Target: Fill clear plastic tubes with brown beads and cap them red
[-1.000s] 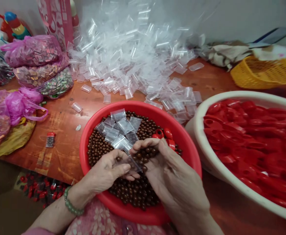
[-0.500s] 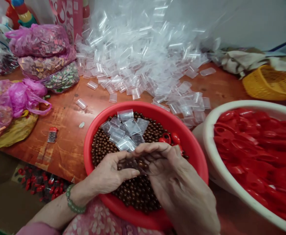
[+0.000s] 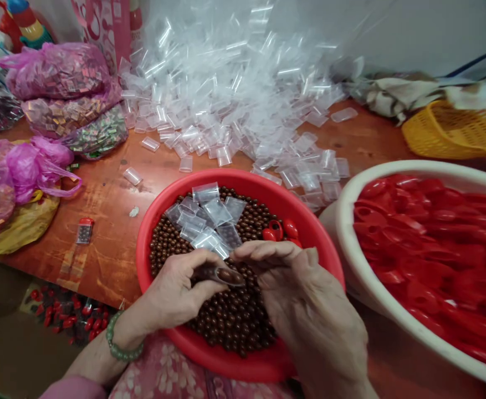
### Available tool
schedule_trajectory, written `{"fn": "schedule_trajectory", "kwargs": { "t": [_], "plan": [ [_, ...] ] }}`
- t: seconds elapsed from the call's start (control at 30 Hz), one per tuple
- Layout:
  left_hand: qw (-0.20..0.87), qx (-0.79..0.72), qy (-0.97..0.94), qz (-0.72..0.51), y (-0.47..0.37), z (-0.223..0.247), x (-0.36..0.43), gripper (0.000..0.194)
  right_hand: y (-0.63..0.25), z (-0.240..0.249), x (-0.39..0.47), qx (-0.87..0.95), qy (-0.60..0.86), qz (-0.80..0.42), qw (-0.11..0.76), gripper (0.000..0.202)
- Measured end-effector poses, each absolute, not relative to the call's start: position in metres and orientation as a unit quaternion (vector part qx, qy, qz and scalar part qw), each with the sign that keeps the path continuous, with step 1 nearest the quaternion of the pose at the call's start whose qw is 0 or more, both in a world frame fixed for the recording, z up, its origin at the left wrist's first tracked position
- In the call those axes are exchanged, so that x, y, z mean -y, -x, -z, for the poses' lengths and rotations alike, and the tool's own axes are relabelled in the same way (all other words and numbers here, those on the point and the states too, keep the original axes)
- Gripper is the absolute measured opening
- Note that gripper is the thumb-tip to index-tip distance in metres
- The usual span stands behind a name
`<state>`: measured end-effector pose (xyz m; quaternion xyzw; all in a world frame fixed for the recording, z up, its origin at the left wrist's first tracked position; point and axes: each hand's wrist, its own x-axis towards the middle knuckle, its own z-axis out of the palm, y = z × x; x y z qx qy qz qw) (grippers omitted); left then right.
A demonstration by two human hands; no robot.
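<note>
We see the left hand (image 3: 180, 291) pinching a clear plastic case (image 3: 220, 275) between thumb and fingers, closed snugly about its rear part; the right hand (image 3: 309, 310) is loosely cupped, its fingers extended together and its palm turned toward the case, just beside the case's mouth; we cannot tell whether anything lies within its curl.

We note that the held case is over the red basin (image 3: 143, 249), above the brown beads (image 3: 234, 327) that fill much of it; its long axis runs nearly level across the view, dipping slightly to the right; its open end points right, toward the right hand, while its other end is hidden in the left hand's grip; we see it nearly edge-on, so that it appears as a slim, flattened sleeve.

In appearance, the case is transparent and glossy, with a narrow rounded mouth outlined by a pale rim; a brown tone shows through the opening, though we cannot tell how many beads are inside.

Within the basin, we find loose clear cases (image 3: 216, 212) lying on the beads beyond the left hand, and glossy red caps (image 3: 290, 228) near the right-hand wall; to the right, a white tub (image 3: 344, 221) holds many red pieces (image 3: 429, 260).
</note>
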<state>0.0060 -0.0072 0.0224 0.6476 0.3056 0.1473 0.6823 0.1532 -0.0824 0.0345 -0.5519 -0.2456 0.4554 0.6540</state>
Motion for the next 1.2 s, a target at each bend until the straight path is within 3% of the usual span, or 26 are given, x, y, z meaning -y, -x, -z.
{"fn": "schedule_trajectory", "kwargs": {
  "t": [0.37, 0.53, 0.77, 1.03, 1.2],
  "plan": [
    [0.759, -0.313, -0.553, -0.146, -0.002, -0.029, 0.005, 0.014, -0.157, -0.03, 0.091, 0.311, 0.589, -0.43, 0.609, 0.022],
    [0.774, -0.308, -0.531, -0.153, 0.0, -0.03, 0.004, 0.013, -0.177, -0.033, 0.102, 0.356, 0.676, -0.321, 0.56, 0.016],
    [0.676, -0.317, -0.646, -0.161, 0.005, -0.03, 0.007, 0.015, -0.239, -0.029, 0.118, 0.576, 0.76, -0.131, 0.272, 0.014],
    [0.669, -0.305, -0.658, -0.161, -0.001, -0.029, 0.005, 0.015, -0.231, -0.022, 0.126, 0.684, 0.716, -0.135, 0.034, 0.03],
    [0.727, -0.293, -0.6, -0.163, -0.004, -0.026, 0.007, 0.016, -0.23, 0.0, 0.124, 0.721, 0.686, -0.097, -0.009, 0.027]
  ]
}}
